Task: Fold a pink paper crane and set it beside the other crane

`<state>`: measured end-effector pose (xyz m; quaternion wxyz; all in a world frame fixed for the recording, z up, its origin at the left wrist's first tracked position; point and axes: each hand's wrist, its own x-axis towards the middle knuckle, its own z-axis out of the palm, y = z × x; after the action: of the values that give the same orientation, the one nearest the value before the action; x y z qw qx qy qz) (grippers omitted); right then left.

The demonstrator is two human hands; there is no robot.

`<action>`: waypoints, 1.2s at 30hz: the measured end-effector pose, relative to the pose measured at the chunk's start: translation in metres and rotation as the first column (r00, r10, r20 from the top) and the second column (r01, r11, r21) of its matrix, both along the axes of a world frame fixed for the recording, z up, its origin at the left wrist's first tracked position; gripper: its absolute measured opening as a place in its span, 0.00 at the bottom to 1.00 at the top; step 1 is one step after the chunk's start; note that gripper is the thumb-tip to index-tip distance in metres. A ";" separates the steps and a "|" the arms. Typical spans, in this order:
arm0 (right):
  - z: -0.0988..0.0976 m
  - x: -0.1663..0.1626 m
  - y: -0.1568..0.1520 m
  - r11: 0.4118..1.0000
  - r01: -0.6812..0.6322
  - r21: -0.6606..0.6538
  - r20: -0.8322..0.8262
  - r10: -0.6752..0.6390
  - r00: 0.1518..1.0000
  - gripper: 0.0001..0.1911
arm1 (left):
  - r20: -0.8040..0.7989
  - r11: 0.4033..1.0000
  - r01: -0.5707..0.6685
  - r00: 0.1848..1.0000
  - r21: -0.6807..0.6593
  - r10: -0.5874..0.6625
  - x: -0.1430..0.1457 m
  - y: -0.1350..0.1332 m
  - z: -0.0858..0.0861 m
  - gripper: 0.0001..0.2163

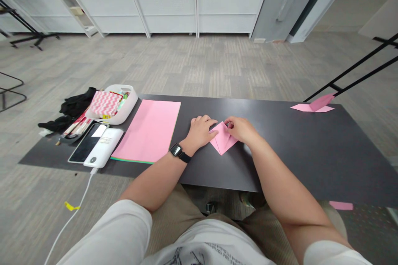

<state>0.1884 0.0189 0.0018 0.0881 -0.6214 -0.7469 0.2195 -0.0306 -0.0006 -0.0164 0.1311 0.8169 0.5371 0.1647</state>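
Note:
A pink sheet of paper (221, 140), folded into a small diamond with crease lines, lies on the dark table in front of me. My left hand (202, 129) rests flat at its left side, fingers stretched out, with the thumb on the paper's left corner. At the upper right edge, my right hand (239, 128) pinches a bit of the folded paper between thumb and curled fingers. A watch with a black band (180, 152) is on my left wrist.
Left of my hands lies a stack of pink paper (149, 130). Beyond it are a white basket (127, 105), a phone (88, 143), a white power bank (103, 147) with a cable, and black cloth (77, 102). A folded pink paper piece (312, 107) stands at the far right table (311, 153) edge.

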 end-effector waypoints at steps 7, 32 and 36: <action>0.002 0.006 -0.006 0.998 -0.016 0.064 -0.245 0.032 0.969 0.13 | 0.068 0.999 0.006 0.998 -0.037 -0.004 -0.001 -0.001 0.004 0.13; -0.003 0.005 -0.003 0.977 -0.161 0.138 0.028 0.158 0.987 0.04 | 0.069 0.995 0.092 0.994 -0.042 -0.089 -0.001 0.010 0.008 0.06; -0.001 0.003 -0.004 0.978 -0.149 0.143 0.047 0.144 0.989 0.05 | 0.044 0.995 0.093 0.995 -0.034 -0.092 -0.002 0.011 0.006 0.07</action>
<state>0.1919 0.0151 0.0011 0.1035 -0.5606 -0.8061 0.1589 -0.0326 0.0107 -0.0100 0.1647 0.8347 0.4986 0.1659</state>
